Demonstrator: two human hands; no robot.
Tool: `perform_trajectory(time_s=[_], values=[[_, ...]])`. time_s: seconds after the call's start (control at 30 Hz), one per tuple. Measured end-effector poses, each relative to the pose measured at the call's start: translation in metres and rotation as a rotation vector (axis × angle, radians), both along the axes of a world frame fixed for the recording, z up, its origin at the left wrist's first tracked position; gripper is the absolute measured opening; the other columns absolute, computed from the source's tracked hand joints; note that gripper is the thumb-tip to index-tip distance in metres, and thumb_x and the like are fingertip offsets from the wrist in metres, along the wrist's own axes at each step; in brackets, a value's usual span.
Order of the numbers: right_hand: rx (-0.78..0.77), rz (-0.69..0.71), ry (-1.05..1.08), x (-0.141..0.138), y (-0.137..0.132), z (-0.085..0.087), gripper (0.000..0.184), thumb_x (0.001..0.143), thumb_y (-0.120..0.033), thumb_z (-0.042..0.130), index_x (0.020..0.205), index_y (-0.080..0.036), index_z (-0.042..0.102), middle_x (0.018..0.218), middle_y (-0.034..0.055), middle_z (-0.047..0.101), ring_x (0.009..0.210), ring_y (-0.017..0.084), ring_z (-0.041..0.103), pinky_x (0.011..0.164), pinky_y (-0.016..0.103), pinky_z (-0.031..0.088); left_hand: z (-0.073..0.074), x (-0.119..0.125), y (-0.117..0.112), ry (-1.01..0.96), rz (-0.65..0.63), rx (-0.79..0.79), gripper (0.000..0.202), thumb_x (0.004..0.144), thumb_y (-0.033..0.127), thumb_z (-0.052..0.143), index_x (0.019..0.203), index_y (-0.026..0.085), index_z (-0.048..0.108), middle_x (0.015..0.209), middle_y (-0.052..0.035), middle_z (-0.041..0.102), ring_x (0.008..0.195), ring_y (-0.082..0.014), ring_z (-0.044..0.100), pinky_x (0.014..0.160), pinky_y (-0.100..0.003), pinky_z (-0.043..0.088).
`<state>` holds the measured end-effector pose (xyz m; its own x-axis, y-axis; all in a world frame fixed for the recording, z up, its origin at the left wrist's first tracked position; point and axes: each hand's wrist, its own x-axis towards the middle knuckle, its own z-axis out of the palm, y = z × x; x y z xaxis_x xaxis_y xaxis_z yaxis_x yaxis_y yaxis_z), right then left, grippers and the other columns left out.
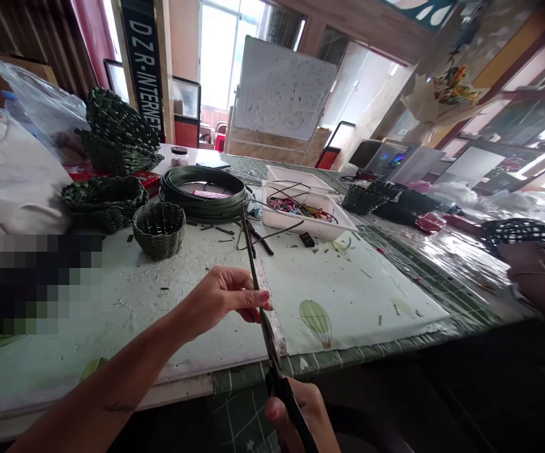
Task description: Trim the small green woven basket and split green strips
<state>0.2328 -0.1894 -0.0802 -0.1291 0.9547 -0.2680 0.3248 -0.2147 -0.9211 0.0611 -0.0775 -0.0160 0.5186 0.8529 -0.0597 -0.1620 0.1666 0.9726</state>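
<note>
My left hand (237, 292) pinches a dark green flat strip (249, 251) between thumb and fingers. The strip runs up from my fingers to a large coil of the same material (201, 211) lying on the table. Below, my right hand (307, 409) grips the black handles of a pair of scissors (272, 352). Their blades point up along the strip's lower end, close under my left fingers; whether the blades touch the strip I cannot tell. A small woven basket (159, 233) stands left of the coil.
More woven baskets (116, 141) are stacked at the back left. Pliers (260, 240) lie beyond my left hand. A white tray (342, 220) holds colourful small items. Strip scraps litter the table cover (357, 289). At the right, another person's hands (536, 267) hold a dark woven basket (520, 233).
</note>
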Motion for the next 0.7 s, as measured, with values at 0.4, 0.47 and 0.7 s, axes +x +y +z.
perform_trajectory(time_s=[0.4,0.47,0.7], values=[[0.070,0.073,-0.015,0.002,0.004,-0.014,0.063,0.074,-0.080,0.045,0.056,-0.021,0.030,0.048,-0.0060,0.019,0.044,0.007,0.020,0.039,0.021,0.013,0.005,-0.016,0.009,0.006,0.106,0.130,0.030,0.082,0.042,0.063,0.075,0.014,0.063,0.079,-0.0054,0.070,0.071,-0.0166,0.069,0.067,-0.026,0.057],[0.078,0.081,-0.018,0.001,0.003,-0.013,0.063,0.074,-0.079,0.046,0.056,-0.020,0.030,0.049,-0.0058,0.019,0.046,0.007,0.020,0.041,0.022,0.013,0.005,-0.016,0.009,-0.008,0.084,0.131,0.028,0.082,0.041,0.062,0.079,0.013,0.064,0.084,-0.0061,0.070,0.074,-0.0179,0.070,0.068,-0.027,0.057],[0.032,0.086,0.014,-0.002,0.002,-0.005,0.066,0.073,-0.081,0.046,0.057,-0.021,0.025,0.053,-0.0058,0.017,0.050,0.008,0.015,0.044,0.024,0.013,0.011,-0.023,0.007,0.010,0.037,0.071,0.031,0.082,0.042,0.063,0.081,0.011,0.063,0.080,-0.0087,0.070,0.074,-0.0208,0.071,0.067,-0.029,0.058]])
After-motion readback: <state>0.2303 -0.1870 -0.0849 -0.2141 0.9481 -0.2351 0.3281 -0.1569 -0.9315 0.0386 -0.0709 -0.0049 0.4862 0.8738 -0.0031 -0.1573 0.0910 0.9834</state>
